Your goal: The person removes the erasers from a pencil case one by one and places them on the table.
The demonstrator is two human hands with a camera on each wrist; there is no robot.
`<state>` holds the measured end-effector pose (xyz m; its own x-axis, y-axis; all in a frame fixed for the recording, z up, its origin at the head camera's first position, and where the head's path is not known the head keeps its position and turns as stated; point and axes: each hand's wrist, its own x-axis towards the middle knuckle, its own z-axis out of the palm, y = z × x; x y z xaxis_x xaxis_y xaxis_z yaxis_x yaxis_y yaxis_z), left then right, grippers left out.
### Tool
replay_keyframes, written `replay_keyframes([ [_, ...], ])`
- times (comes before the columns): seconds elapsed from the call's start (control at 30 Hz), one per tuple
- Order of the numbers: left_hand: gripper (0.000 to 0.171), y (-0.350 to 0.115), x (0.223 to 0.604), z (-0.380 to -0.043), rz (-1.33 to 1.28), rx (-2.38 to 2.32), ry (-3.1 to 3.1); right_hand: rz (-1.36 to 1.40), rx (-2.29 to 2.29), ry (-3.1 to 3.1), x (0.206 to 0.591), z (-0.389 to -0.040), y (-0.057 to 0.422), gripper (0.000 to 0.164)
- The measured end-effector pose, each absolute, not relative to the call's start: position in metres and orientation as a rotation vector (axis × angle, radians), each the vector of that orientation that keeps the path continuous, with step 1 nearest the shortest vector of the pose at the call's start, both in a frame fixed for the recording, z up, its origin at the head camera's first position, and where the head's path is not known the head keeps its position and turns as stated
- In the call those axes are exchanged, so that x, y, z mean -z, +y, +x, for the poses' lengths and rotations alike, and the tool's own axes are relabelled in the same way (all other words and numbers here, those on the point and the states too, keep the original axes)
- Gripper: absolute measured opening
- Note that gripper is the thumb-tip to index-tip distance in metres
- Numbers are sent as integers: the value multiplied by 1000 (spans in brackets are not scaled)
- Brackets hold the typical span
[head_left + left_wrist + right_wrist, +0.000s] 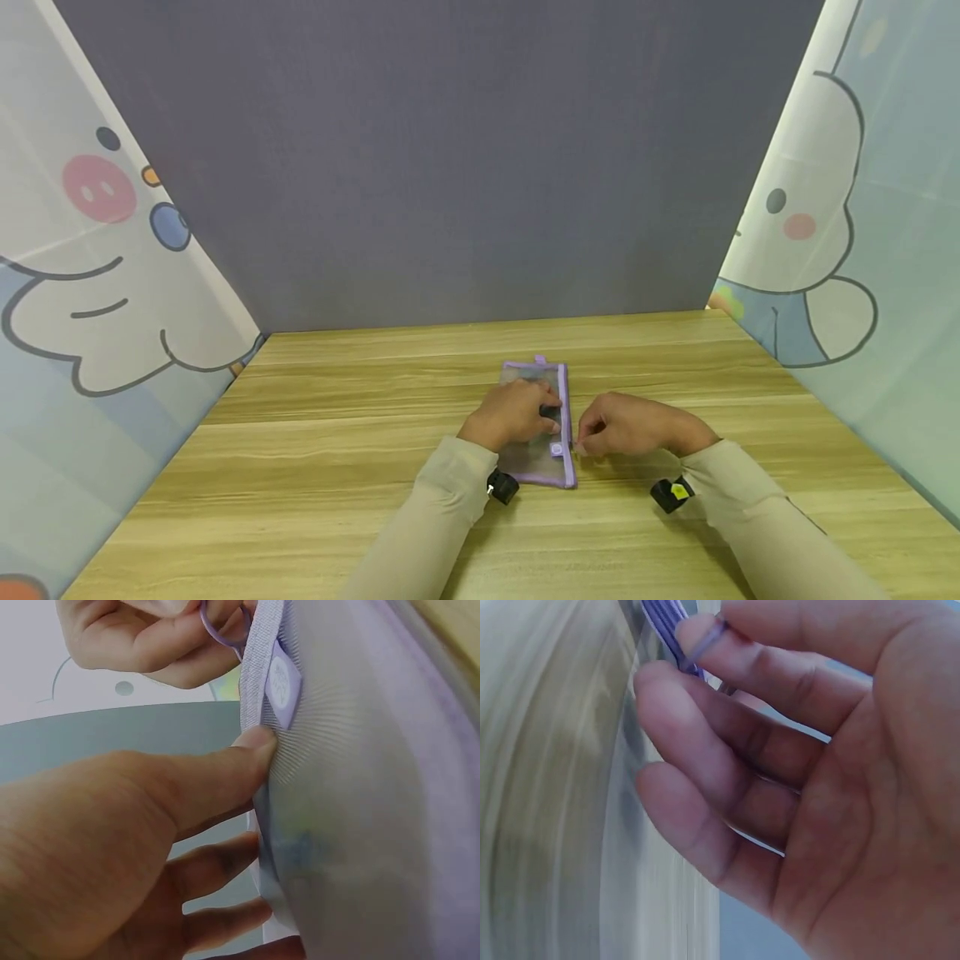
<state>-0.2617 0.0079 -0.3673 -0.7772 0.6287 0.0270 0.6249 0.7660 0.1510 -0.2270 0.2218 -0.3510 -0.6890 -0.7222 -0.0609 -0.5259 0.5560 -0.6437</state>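
Observation:
A mesh zip pouch with purple trim lies on the wooden table, its zipper running along the right side. Over its middle, my left hand rests with thumb and index finger spread, pressing the pouch near the zipper. In the left wrist view, the thumb presses beside the zipper tape, close to a small purple tag. At the zipper's near part, my right hand pinches a thin purple loop between thumb and index finger. The right hand's other fingers curl loosely toward the table.
The wood-grain table extends around the pouch on every side. A dark grey panel stands along the back edge. Cartoon-printed curtains flank it, one at the left and one at the right.

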Motion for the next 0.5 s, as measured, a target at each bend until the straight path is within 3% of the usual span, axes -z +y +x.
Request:
replay_keyframes([
  [0.2, 49, 4, 370, -266, 1011, -214, 2934, -976, 858, 2589, 354, -230, 224, 25],
  [0.5, 58, 1, 366, -266, 988, -166, 2860, -964, 878, 2619, 358, -234, 226, 23],
])
